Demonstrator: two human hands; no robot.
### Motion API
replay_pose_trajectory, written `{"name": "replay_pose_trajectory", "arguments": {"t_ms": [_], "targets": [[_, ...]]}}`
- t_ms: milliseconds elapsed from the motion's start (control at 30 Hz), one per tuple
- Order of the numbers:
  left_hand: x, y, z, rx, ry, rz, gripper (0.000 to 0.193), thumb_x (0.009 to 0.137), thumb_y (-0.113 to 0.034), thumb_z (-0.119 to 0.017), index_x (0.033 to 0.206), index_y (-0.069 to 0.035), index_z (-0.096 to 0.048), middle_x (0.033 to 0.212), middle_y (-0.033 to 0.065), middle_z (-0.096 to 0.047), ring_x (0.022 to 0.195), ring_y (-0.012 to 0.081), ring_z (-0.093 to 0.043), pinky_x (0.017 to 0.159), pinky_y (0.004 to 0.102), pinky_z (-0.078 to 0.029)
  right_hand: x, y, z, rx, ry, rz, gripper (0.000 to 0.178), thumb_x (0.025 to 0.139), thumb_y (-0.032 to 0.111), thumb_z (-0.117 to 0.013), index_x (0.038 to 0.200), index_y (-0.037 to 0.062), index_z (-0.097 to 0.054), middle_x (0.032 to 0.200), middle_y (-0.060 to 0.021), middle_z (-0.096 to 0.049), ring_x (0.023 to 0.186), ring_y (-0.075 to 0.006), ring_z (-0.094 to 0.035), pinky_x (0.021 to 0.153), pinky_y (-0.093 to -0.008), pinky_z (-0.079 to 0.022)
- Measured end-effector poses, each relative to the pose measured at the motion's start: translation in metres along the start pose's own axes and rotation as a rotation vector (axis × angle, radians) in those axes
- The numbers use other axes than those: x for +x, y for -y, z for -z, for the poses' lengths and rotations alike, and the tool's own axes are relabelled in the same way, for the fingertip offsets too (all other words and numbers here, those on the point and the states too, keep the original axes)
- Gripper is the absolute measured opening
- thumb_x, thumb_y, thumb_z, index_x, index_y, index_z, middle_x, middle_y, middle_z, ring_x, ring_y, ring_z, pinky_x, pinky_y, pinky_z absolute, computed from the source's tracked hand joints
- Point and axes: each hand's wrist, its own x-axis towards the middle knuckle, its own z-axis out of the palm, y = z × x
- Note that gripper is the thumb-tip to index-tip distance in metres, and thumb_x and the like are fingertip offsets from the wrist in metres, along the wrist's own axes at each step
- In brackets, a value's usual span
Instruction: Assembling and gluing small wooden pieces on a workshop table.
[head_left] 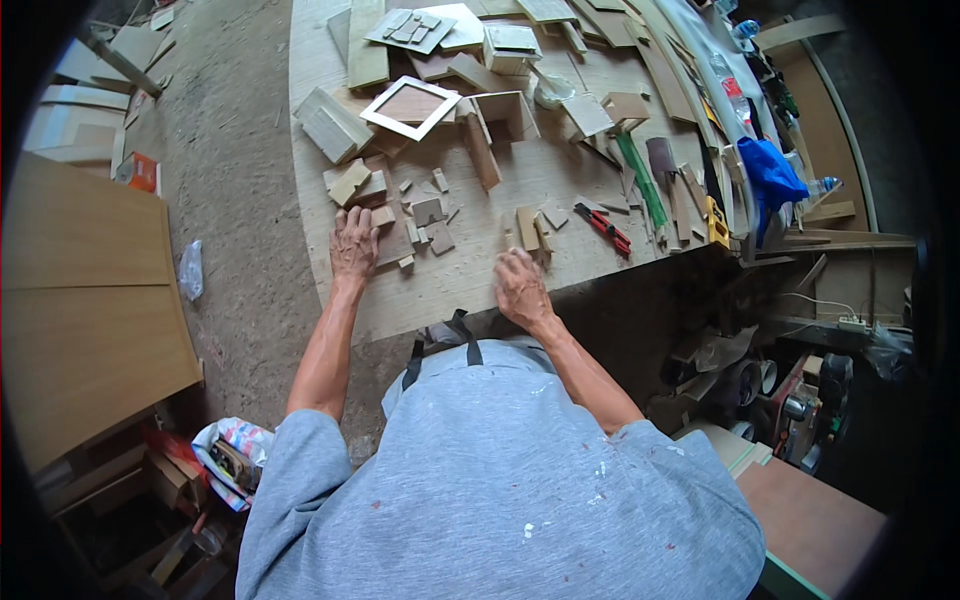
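Your left hand (pixel 354 243) lies flat and open, palm down, on the plywood workbench (pixel 440 290), fingertips touching a small wood block (pixel 383 215) just ahead of it, with more small offcuts (pixel 428 225) scattered right beside that. Your right hand (pixel 520 285) rests near the bench's front edge, fingers curled down, can't tell if it grips anything; two short wood strips (pixel 533 229) lie just ahead of its knuckles. Further right, red-handled pliers (pixel 603 226) sit apart from both hands, and a white square frame (pixel 410 107) lies well up the bench.
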Motion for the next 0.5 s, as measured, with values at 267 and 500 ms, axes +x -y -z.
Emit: {"name": "replay_pose_trajectory", "arguments": {"t_ms": [267, 500], "targets": [[-0.051, -0.040, -0.003, -0.309, -0.134, 0.220, 0.034, 0.094, -0.021, -0.060, 0.121, -0.001, -0.055, 0.109, 0.0171, -0.061, 0.098, 0.0316, -0.057, 0.084, 0.0427, -0.049, 0.000, -0.007, 0.008, 0.172, -0.155, -0.191, 0.037, 0.082, 0.012, -0.065, 0.117, 0.0026, -0.056, 0.128, -0.0182, -0.052, 0.113, -0.0365, -0.055, 0.094, -0.0430, -0.048], [-0.066, -0.121, -0.026, -1.390, 0.380, 0.525, 0.041, 0.104, -0.026, -0.046, 0.135, 0.001, -0.048, 0.100, 0.0151, -0.067, 0.079, 0.0216, -0.065, 0.067, 0.0316, -0.054, 0.024, -0.026, 0.002, 0.177, 0.121, -0.194, 0.048, 0.089, 0.020, -0.063, 0.133, 0.0062, -0.050, 0.125, -0.0185, -0.056, 0.103, -0.0366, -0.060, 0.088, -0.0438, -0.050]]}}
